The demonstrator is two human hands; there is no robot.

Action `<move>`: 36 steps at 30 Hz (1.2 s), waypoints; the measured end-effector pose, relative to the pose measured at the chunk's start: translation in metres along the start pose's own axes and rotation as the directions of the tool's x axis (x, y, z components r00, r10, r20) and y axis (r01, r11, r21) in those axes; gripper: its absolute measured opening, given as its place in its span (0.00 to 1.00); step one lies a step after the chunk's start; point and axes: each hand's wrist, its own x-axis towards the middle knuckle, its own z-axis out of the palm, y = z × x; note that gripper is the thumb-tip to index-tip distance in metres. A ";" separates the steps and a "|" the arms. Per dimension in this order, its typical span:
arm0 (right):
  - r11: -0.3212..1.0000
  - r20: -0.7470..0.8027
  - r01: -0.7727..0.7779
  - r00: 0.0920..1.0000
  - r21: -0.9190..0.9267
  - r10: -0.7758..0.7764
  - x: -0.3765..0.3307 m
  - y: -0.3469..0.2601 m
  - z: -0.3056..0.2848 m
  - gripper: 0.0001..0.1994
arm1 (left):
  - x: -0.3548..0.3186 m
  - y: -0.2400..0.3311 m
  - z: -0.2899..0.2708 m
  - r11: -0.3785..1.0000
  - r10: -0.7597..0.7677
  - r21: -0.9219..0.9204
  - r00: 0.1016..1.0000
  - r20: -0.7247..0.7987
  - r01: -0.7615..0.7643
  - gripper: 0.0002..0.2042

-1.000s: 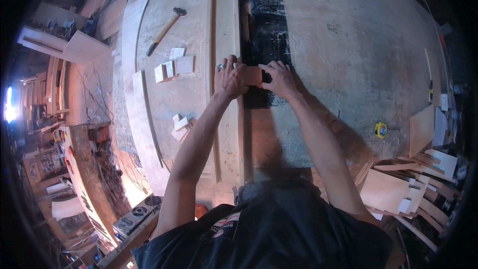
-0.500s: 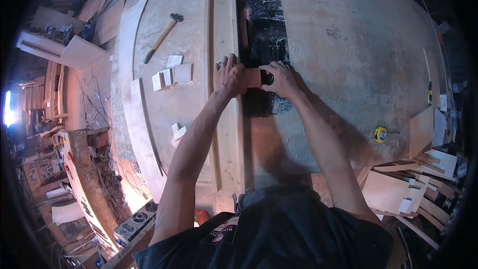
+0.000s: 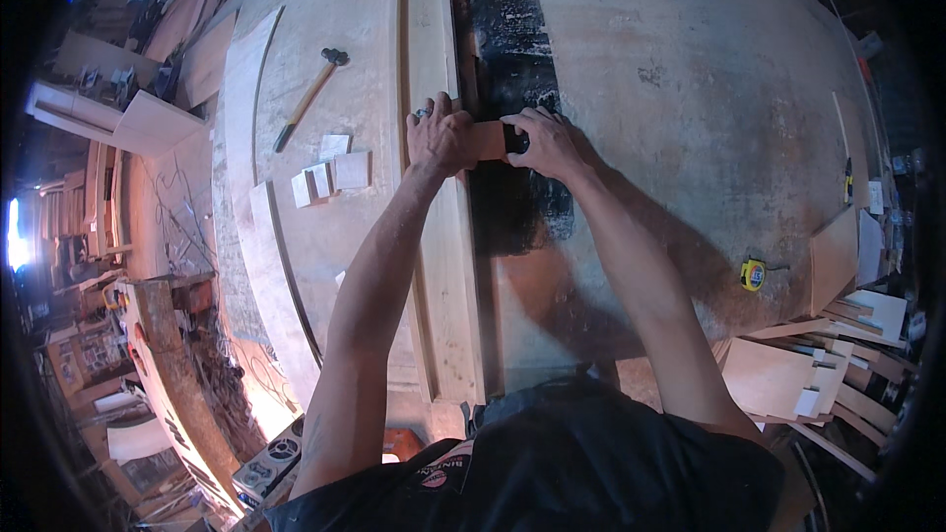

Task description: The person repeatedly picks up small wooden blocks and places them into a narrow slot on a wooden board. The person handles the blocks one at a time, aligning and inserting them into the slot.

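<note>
A small flat wooden block (image 3: 487, 141) lies between my hands, crosswise against the right edge of a long wooden beam (image 3: 444, 266). My left hand (image 3: 439, 138) bends over the beam and covers the block's left end, fingers curled; its thumb is hidden. From the right, my right hand (image 3: 548, 145) grips the block's other end between thumb and fingers, with a dark gap inside the grip. Under and beside the block, a glossy black patch (image 3: 512, 30) marks the worktable (image 3: 670, 118).
Left of the beam lie a hammer (image 3: 311, 99), several small pale blocks (image 3: 352, 169) and long thin strips (image 3: 281, 266). A yellow tape measure (image 3: 753, 275) sits at right. Board offcuts (image 3: 769, 377) are stacked at the lower right. A speaker-like box (image 3: 268, 468) stands at lower left.
Both hands and the block have moved a little farther away along the beam. The whole view has shifted slightly. My grip looks the same.
</note>
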 end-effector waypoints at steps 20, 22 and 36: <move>0.999 0.067 -0.039 0.997 0.003 0.039 0.040 0.012 -0.011 0.37 | 0.038 -0.007 -0.011 0.999 -0.024 0.030 0.999 0.039 0.023 0.37; 0.998 0.083 -0.058 0.995 -0.008 0.058 0.043 0.012 -0.012 0.37 | 0.040 -0.006 -0.015 0.999 -0.027 0.046 0.998 0.060 0.025 0.37; 0.991 0.108 -0.097 0.988 -0.095 0.107 0.042 0.004 -0.023 0.36 | 0.054 -0.019 0.014 0.999 -0.035 -0.026 0.998 -0.049 0.034 0.39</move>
